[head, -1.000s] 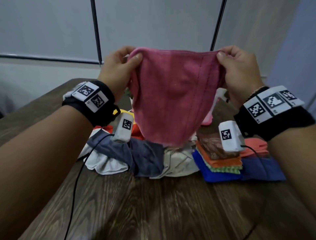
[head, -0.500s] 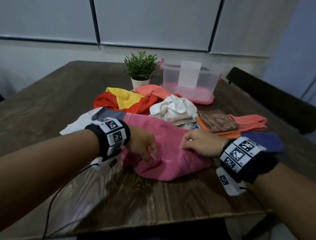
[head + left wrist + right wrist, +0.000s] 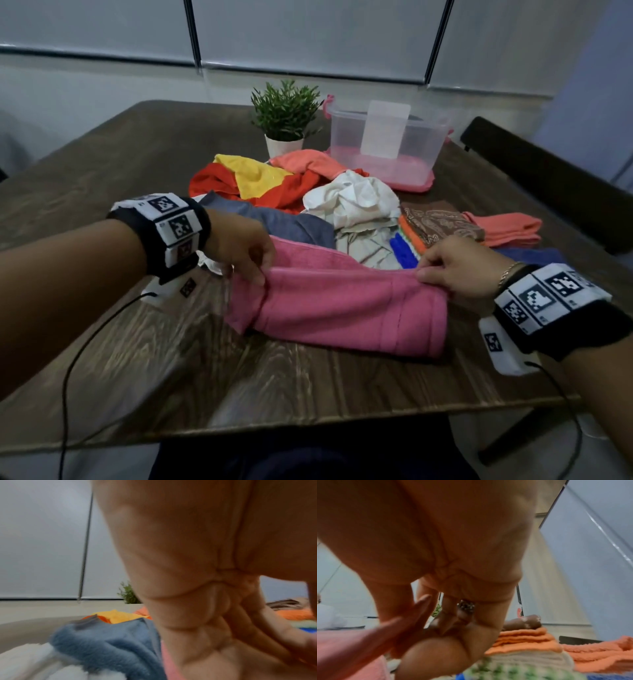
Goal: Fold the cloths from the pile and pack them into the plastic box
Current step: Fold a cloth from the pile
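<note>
A pink cloth (image 3: 342, 308) lies folded over on the wooden table (image 3: 274, 387) in front of me. My left hand (image 3: 246, 257) pinches its upper left corner, and my right hand (image 3: 445, 270) pinches its upper right corner. Behind it lies the pile: a blue-grey cloth (image 3: 287, 222), a red and yellow cloth (image 3: 253, 178), a white cloth (image 3: 352, 202) and a beige one. The clear plastic box (image 3: 383, 144) with a pink base stands open at the back right. In the wrist views my palms hide most of the pink cloth (image 3: 342, 649); the blue-grey cloth (image 3: 106, 646) shows under the left hand.
A stack of folded cloths (image 3: 431, 226) topped by a brown patterned one sits right of the pile, with folded coral (image 3: 507, 229) and blue (image 3: 527, 255) cloths beside it. A potted plant (image 3: 284, 116) stands left of the box. A dark chair (image 3: 555, 181) is at the right.
The pink cloth was held up spread in the air, then came down onto the table. Both hands have since moved apart along its upper edge and hold its corners.
</note>
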